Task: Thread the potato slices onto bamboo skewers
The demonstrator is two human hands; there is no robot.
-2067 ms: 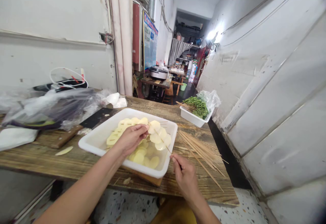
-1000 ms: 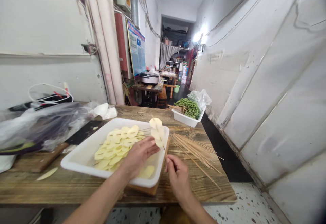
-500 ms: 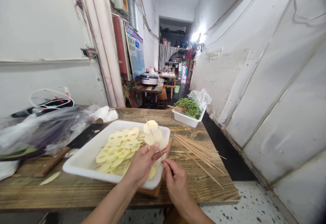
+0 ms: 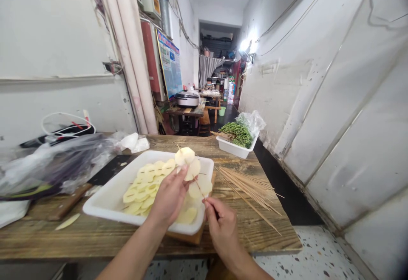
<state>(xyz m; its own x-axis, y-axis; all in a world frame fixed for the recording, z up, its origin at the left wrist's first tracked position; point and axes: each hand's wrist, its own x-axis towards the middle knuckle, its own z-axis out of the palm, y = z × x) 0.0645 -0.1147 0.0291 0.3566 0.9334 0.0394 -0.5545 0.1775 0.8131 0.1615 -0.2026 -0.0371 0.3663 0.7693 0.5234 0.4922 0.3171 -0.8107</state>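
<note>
My left hand (image 4: 170, 195) is closed on thin pale-yellow slices, which look like potato (image 4: 193, 169), threaded on a wooden skewer (image 4: 198, 185). My right hand (image 4: 221, 220) pinches the lower end of that skewer between thumb and fingertips. The skewer tilts up and to the left, its tip showing above the top slice. Both hands are over the near right part of a white tray (image 4: 105, 215). In the tray lie several rows of skewered slices (image 4: 145, 184), partly hidden by my left hand and forearm.
Loose bamboo skewers (image 4: 248, 186) lie right of the tray. Behind them stands a white box (image 4: 234, 147) of skewered green vegetables. To the left are a cleaver (image 4: 76, 195), a stray slice (image 4: 67, 222) and plastic bags (image 4: 73, 156). A wooden board (image 4: 191, 238) shows under the tray.
My left hand has moved a little left and up along the skewer, and the slices are spread further apart. My right hand keeps its pinch on the skewer's end.
</note>
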